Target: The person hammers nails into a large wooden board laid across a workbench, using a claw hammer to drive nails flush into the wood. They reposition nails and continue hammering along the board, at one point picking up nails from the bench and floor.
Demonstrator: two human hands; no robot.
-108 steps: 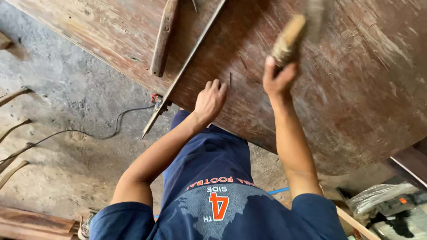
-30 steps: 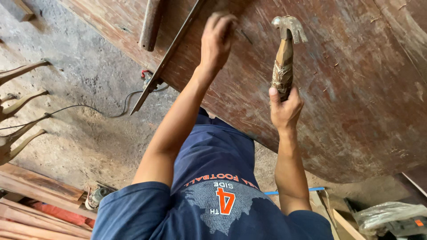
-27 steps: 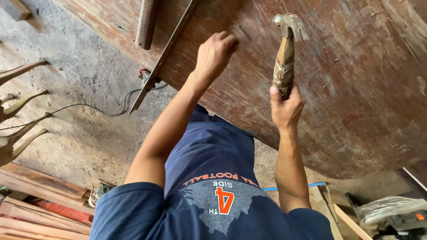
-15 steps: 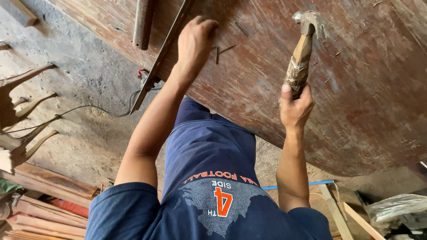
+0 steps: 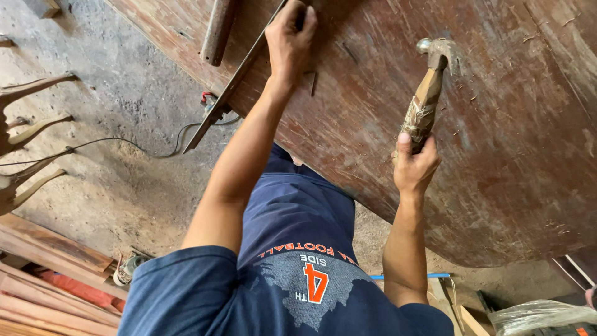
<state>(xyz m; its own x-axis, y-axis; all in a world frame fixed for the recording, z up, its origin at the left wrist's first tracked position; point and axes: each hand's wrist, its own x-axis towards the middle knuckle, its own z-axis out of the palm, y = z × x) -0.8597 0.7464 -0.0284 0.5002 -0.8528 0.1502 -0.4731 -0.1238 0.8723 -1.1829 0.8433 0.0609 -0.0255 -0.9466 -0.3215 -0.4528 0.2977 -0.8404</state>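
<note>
1. Right hand is clenched around the lower handle of a hammer, held upright with its metal head at the top, above the brown wooden table.
2. Left hand reaches farther up the table, fingers curled down at a small dark nail just below the palm; whether it pinches the nail cannot be told.
3. Nail lies to the left of the hammer head and slightly lower in the picture, near but apart. Left hand is the nearer one to it.
4. Long metal bar runs diagonally just left of the left hand, beside a wooden piece.
5. Table surface is scratched and worn. Below it is a grey concrete floor with a cable, stacked planks and carved wooden legs at left.
</note>
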